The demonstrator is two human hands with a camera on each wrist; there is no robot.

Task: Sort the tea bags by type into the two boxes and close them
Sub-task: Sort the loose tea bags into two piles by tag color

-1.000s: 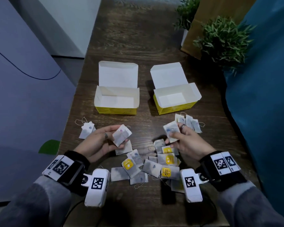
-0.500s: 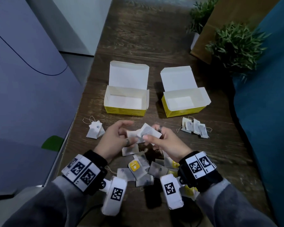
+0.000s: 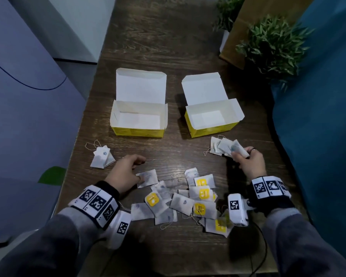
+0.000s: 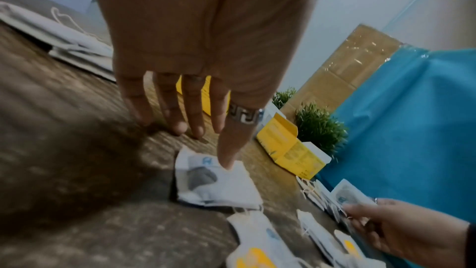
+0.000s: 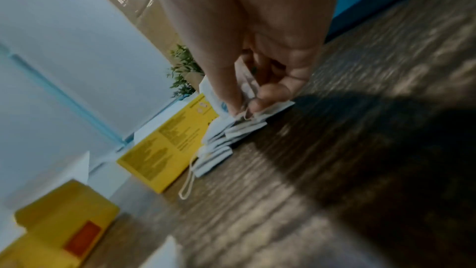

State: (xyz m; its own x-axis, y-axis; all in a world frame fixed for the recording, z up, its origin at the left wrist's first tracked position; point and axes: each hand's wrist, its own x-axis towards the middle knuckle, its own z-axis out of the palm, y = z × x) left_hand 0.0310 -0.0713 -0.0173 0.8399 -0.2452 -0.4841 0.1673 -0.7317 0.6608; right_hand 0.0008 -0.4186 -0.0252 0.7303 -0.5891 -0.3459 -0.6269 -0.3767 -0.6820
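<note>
Head view shows the right hand (image 3: 249, 162) pinching a blue-marked tea bag (image 3: 237, 149) down onto the small row of bags (image 3: 218, 146) just before the right box (image 3: 212, 118), near the table's (image 3: 168, 47) right edge; the right wrist view confirms thumb and fingers closed on that bag. The left hand (image 3: 126, 170) rests with fingers straight and spread, one fingertip (image 4: 228, 162) touching a blue-marked bag (image 3: 147, 177) at the far edge of the mixed pile (image 3: 188, 198) by the near edge. Both boxes, including the left box (image 3: 139, 118), stand open and look empty. My worry is the strings: loops trail loose from the row and pile, so lifting one bag could drag a neighbour along or tip the leaning row. Yellow-tagged bags (image 3: 202, 181) overlap blue ones, so a hasty grab might carry the wrong type. A second small stack (image 3: 102, 158) sits close to the left edge, where a careless sweep might knock it off.
</note>
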